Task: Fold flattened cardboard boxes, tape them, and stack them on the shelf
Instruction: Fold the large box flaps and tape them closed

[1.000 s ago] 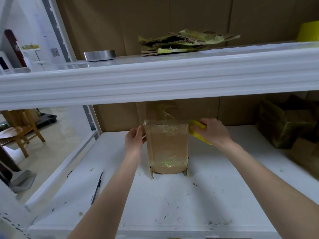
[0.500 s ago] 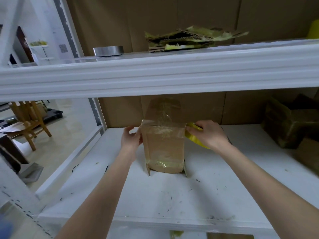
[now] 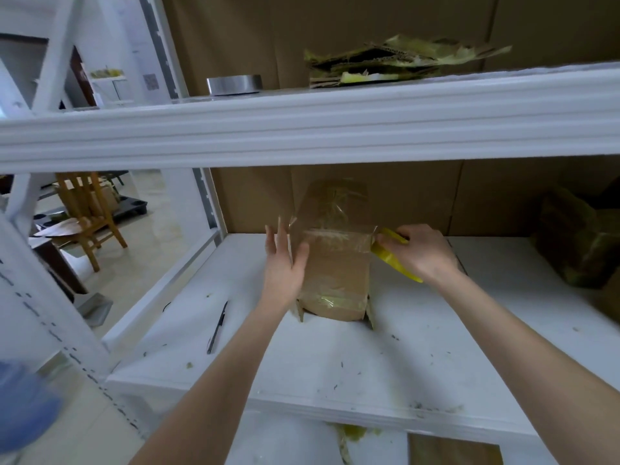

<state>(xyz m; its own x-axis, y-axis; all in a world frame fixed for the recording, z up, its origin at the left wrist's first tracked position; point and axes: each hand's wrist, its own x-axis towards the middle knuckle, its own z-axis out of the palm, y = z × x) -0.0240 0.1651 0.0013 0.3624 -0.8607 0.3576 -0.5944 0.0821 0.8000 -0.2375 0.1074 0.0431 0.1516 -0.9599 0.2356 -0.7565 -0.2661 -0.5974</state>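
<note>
A tall brown cardboard box [image 3: 335,266] stands upright on the white shelf [image 3: 419,347], partly taped. The left hand [image 3: 283,260] presses flat, fingers apart, against its side. The right hand [image 3: 419,251] grips a yellow tape tool [image 3: 394,258] at the box's right edge. Stacking remains.

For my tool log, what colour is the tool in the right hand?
The tool is yellow, head view.

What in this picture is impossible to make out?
Head view:
- yellow tool: mostly covered by the right hand gripping it.
- cardboard box: left side behind the left hand; its back faces away.
- blue shape, lower left: blurred, cut by the edge.
- dark boxes, right: dim, cut by the edge.
</note>
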